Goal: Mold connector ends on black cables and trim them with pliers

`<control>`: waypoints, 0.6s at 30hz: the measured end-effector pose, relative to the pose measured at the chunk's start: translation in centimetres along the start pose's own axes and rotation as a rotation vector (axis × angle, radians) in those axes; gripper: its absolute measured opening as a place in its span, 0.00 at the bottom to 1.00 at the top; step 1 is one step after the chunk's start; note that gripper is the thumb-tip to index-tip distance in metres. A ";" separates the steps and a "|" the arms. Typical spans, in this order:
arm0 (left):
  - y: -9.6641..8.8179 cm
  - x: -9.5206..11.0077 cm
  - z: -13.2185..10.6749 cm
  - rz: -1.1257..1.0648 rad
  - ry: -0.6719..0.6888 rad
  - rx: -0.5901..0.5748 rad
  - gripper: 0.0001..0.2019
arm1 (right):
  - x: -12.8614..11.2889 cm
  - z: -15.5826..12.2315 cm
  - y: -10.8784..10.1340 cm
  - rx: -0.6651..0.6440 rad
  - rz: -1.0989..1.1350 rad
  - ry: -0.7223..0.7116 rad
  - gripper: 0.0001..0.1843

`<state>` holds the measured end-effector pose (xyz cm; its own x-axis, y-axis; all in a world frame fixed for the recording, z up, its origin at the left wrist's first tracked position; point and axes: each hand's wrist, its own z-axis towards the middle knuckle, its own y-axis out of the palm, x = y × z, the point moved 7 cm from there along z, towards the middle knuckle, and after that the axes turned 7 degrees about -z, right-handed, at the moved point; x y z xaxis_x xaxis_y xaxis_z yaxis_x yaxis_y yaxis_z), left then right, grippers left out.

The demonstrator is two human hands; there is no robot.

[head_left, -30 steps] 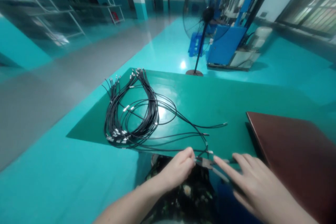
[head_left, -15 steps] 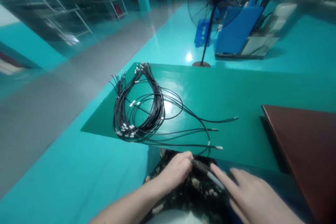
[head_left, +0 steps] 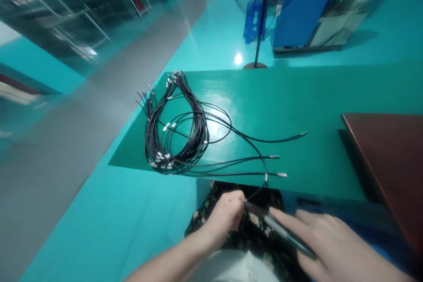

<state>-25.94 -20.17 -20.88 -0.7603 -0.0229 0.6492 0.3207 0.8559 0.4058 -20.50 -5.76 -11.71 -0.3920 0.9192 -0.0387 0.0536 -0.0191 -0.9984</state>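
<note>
My left hand (head_left: 231, 209) is closed in a pinch below the table's front edge. A black cable (head_left: 256, 193) runs down from the tabletop to its fingertips, and the pinched end is hidden. My right hand (head_left: 325, 235) is wrapped round a plier-like hand tool (head_left: 286, 232) with a dark tapering tip and grey handle, index finger stretched along it. The tool's tip meets the left fingertips by the cable; blur hides the exact contact. Ahead on the green table lies a coiled bundle of black cables (head_left: 200, 134) with white tags and metallic ends.
The green tabletop (head_left: 317, 101) carries a brown board (head_left: 390, 154) at right. Several loose cable ends point right across the table. A white rounded object (head_left: 234, 269) and dark floral cloth (head_left: 211, 202) are below the hands. A standing fan (head_left: 261, 22) and blue machine (head_left: 302, 9) stand behind.
The view has tilted down and shifted slightly. The tool now shows more of its handle, with the right hand lying farther right along it. The left hand keeps its pinch.
</note>
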 end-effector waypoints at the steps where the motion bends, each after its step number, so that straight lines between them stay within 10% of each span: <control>1: 0.2 -0.2 0.0 -0.016 -0.012 -0.010 0.05 | 0.1 -0.1 0.0 0.003 0.005 0.007 0.32; 7: 2.4 -1.1 -0.2 -0.205 -0.034 -0.045 0.06 | -0.4 -0.8 -2.1 0.221 -0.250 0.035 0.33; 18: 3.4 -2.0 -0.7 0.063 0.229 0.011 0.13 | -0.8 -2.9 -1.1 0.153 -0.341 0.139 0.29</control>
<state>-22.93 -17.56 -20.36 -0.5905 -0.0852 0.8026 0.3564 0.8647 0.3541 -17.57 -5.35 -10.42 -0.2352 0.9271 0.2919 -0.1999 0.2478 -0.9480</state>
